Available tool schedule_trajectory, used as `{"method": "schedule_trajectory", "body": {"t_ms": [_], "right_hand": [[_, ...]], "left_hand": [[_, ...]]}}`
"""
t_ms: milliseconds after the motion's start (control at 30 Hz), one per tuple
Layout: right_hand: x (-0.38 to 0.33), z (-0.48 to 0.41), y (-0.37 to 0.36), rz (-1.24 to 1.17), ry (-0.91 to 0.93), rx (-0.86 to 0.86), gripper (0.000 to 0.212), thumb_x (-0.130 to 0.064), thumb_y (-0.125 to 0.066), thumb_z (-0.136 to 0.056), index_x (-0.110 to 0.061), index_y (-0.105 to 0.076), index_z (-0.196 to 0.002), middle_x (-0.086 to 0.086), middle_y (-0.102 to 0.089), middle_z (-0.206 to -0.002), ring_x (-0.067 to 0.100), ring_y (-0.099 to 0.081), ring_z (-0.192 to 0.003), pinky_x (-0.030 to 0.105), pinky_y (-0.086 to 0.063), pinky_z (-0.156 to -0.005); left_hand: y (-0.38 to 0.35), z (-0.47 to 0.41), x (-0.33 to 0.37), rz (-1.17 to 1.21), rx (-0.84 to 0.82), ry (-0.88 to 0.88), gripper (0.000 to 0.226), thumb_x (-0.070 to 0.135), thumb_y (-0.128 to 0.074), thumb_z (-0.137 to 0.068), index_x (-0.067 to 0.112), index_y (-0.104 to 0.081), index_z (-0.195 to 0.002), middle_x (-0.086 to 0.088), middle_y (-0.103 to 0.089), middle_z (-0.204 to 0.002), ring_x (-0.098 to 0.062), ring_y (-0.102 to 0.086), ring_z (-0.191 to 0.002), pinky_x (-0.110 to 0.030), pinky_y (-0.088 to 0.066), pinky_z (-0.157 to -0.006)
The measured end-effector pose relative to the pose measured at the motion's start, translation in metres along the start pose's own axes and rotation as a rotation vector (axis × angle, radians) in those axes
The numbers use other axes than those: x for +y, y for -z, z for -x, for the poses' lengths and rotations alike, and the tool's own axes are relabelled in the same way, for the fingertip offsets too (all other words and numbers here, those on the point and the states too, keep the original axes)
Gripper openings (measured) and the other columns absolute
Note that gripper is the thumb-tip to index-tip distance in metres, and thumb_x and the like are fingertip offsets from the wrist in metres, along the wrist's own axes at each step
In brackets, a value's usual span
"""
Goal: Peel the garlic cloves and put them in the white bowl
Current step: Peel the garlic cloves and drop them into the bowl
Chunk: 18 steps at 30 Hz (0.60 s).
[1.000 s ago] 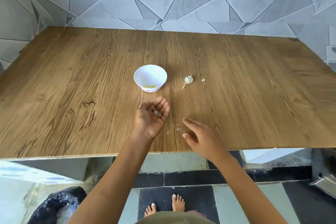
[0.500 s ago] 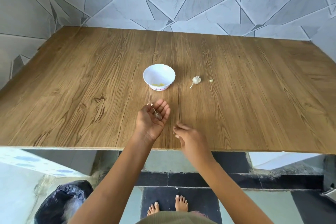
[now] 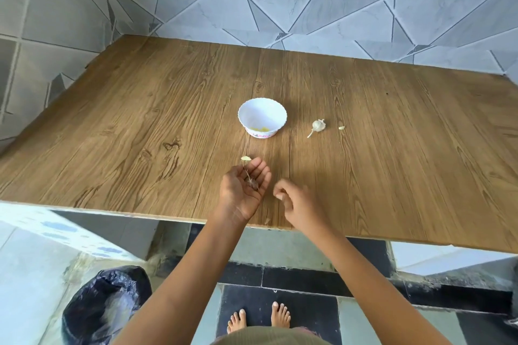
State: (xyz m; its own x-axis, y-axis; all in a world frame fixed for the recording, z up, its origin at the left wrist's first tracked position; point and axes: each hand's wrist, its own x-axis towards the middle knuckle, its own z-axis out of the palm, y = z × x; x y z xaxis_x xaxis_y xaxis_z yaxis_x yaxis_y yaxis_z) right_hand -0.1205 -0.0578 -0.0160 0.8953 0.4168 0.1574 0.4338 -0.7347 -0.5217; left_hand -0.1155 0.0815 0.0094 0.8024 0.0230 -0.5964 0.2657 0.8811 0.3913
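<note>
Garlic peeling seems paused for tidying. At the bottom of the frame bare feet [image 3: 258, 319] stand on the floor, and a black bin bag [image 3: 103, 305] sits at the lower left, partly cut off by the arm in front of it.

Above them, over the near edge of the desk [image 3: 140, 134], the left hand [image 3: 244, 190] lies palm up, its fingers loose and spread, cradling papery peel [image 3: 251, 181]. The right hand [image 3: 297, 202] is just beside it, fingers curled in. A second ago that hand was flat and reaching for scraps on the desk. Half a second ago it pinched at them, and now it is lifted toward the left palm. I judge it is gathering skins rather than peeling. Whether the curled fingers grip a scrap I cannot tell, since the pale spot at their tips may be a nail.

One fleck [image 3: 267, 221] lies by the desk edge. A small pale piece [image 3: 245, 158] sits just past the left fingertips, too small to call peel or clove.

Farther up, at centre, the white bowl [image 3: 244, 113] holds yellowish peeled cloves [image 3: 260, 129], too blurred to count. To its right lie the partly stripped garlic head [image 3: 318, 126] and a loose bit [image 3: 341, 128], so cloves likely remain to peel.
</note>
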Motion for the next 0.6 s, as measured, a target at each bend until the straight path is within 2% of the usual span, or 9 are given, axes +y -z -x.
{"method": "schedule_trajectory", "body": {"t_ms": [67,133,200,267,300,367,433,533,600], "right_hand": [[0.001,-0.01,0.015,-0.153,-0.035,0.036,0.016,0.008,-0.052,-0.086,-0.006,-0.061,-0.087,-0.006,-0.056,-0.076,-0.001,-0.049,-0.064,0.011,-0.035,-0.058],[-0.006,-0.019,0.029,-0.219,0.024,0.04,0.014,0.005,-0.056,-0.085,-0.006,-0.063,-0.084,-0.014,-0.058,-0.074,-0.004,-0.053,-0.067,0.009,-0.037,-0.061],[-0.016,-0.027,0.034,-0.2,0.141,0.021,0.012,0.005,-0.061,-0.081,-0.006,-0.067,-0.083,-0.009,-0.067,-0.084,-0.005,-0.058,-0.072,0.008,-0.041,-0.066],[-0.02,-0.031,0.031,-0.123,0.238,0.053,0.017,0.006,-0.067,-0.076,-0.007,-0.07,-0.086,0.0,-0.071,-0.085,0.009,-0.064,-0.074,0.019,-0.05,-0.07],[-0.021,-0.032,0.029,-0.096,0.247,0.068,0.02,0.006,-0.068,-0.074,-0.008,-0.07,-0.088,0.0,-0.07,-0.08,0.014,-0.065,-0.071,0.026,-0.053,-0.068],[-0.018,-0.034,0.026,-0.078,0.241,0.091,0.019,0.004,-0.07,-0.072,-0.009,-0.066,-0.085,0.0,-0.068,-0.073,0.017,-0.064,-0.066,0.035,-0.055,-0.06],[-0.017,-0.036,0.023,-0.047,0.237,0.122,0.017,0.0,-0.073,-0.07,-0.011,-0.063,-0.077,0.001,-0.066,-0.073,0.018,-0.062,-0.063,0.039,-0.053,-0.055],[-0.015,-0.036,0.021,-0.073,0.248,0.119,0.013,-0.001,-0.066,-0.077,-0.012,-0.068,-0.083,0.003,-0.07,-0.083,0.02,-0.066,-0.072,0.035,-0.054,-0.063],[-0.014,-0.034,0.021,-0.124,0.251,0.094,0.025,0.005,-0.058,-0.079,-0.011,-0.07,-0.093,0.003,-0.071,-0.091,0.018,-0.067,-0.079,0.032,-0.055,-0.07]], "left_hand": [[-0.001,0.002,-0.004,-0.001,0.016,0.012,0.042,0.019,-0.029,-0.1,-0.002,-0.063,-0.09,-0.013,-0.068,-0.077,-0.023,-0.062,-0.083,-0.031,-0.051,-0.079],[-0.005,0.005,-0.008,0.0,0.023,0.027,0.04,0.018,-0.03,-0.099,-0.002,-0.063,-0.088,-0.013,-0.067,-0.079,-0.022,-0.063,-0.079,-0.031,-0.051,-0.074],[-0.012,0.006,-0.011,0.011,0.03,0.047,0.039,0.017,-0.031,-0.099,0.0,-0.061,-0.081,-0.011,-0.065,-0.066,-0.017,-0.064,-0.06,-0.027,-0.052,-0.059],[-0.018,0.008,-0.012,0.022,0.039,0.062,0.038,0.015,-0.031,-0.099,0.002,-0.057,-0.075,-0.006,-0.06,-0.056,-0.012,-0.057,-0.044,-0.017,-0.046,-0.042],[-0.02,0.008,-0.012,0.021,0.038,0.064,0.037,0.014,-0.031,-0.098,0.002,-0.056,-0.074,-0.006,-0.058,-0.054,-0.012,-0.055,-0.043,-0.015,-0.044,-0.038],[-0.021,0.007,-0.012,0.005,0.032,0.06,0.036,0.014,-0.032,-0.099,0.004,-0.054,-0.072,-0.005,-0.057,-0.05,-0.012,-0.056,-0.039,-0.015,-0.043,-0.037],[-0.021,0.006,-0.011,-0.012,0.033,0.055,0.037,0.015,-0.032,-0.099,0.005,-0.052,-0.07,-0.004,-0.056,-0.046,-0.011,-0.055,-0.036,-0.014,-0.042,-0.036],[-0.02,0.004,-0.013,0.01,0.022,0.065,0.038,0.017,-0.032,-0.099,0.004,-0.057,-0.074,-0.001,-0.057,-0.047,-0.008,-0.052,-0.036,-0.014,-0.043,-0.039],[-0.019,0.004,-0.015,0.03,0.012,0.071,0.039,0.018,-0.031,-0.099,0.002,-0.058,-0.076,-0.003,-0.059,-0.048,-0.009,-0.055,-0.038,-0.014,-0.045,-0.04]]}}
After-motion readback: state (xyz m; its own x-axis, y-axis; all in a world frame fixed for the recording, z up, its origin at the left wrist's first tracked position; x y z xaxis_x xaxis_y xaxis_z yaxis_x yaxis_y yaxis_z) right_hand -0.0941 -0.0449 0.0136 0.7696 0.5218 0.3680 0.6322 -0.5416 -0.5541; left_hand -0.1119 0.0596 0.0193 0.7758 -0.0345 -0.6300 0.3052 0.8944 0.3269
